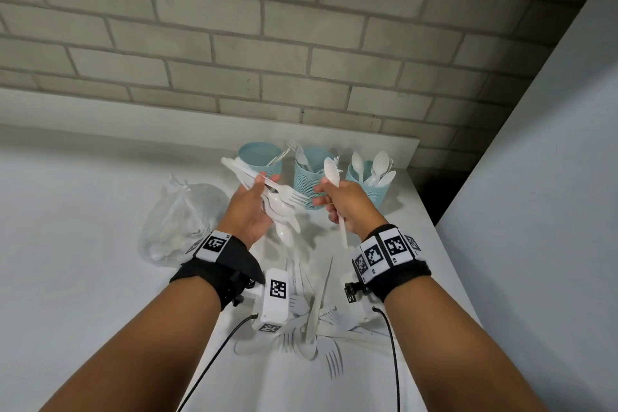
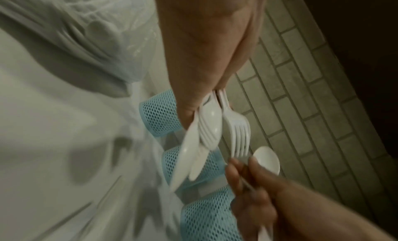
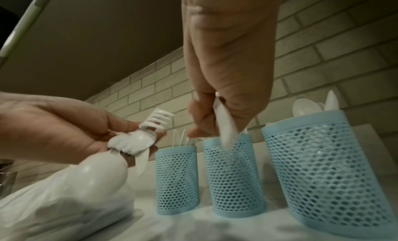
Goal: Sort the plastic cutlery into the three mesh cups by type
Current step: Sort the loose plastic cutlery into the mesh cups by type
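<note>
Right hand pinches one white plastic spoon; left hand clenches a mixed white cutlery bundle. Risk: bundle slipping, or spoon entering the middle pale-blue mesh cup holding forks.

Plain indoor corner, perhaps a home: grey brick wall behind a white table.

Cutlery glossy white plastic; mesh cups matt blue plastic; bag thin clear film.
</note>
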Available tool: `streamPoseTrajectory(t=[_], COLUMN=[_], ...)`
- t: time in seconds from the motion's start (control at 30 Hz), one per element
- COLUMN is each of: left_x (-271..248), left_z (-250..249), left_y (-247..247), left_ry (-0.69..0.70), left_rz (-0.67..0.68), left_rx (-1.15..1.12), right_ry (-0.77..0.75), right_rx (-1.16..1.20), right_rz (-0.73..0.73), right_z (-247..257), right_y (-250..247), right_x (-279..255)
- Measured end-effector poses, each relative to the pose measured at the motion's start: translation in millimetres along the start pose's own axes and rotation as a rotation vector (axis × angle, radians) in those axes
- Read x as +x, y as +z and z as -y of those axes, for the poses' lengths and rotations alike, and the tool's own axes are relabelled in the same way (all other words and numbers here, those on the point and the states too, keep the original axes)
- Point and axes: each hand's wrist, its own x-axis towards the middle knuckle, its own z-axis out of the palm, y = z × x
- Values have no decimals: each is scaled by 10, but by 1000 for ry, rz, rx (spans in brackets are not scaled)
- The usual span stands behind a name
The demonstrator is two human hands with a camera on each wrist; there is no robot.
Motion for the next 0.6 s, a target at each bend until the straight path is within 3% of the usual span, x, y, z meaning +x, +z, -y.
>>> streamPoseTrajectory(t=[0.07, 0.2, 0.33, 0.47, 0.6], left_x=[26, 59, 72, 107, 100], left_z=[-39, -56, -22, -62, -81], left_y=[-30, -24, 19, -42, -70], left_ry=[65, 135, 113, 93, 69], left_rz=[-10, 13, 3, -59, -103], left_rx=[-141, -268, -286, -287, -268], right_ry=[78, 287, 302, 337, 236], right_rx=[-7, 50, 136, 355, 528], right_rz=[27, 303, 430, 418, 231], right_z=[-53, -142, -208, -218, -236], right_y=[-52, -47, 18, -88, -185], right_x=[19, -42, -102, -69, 29])
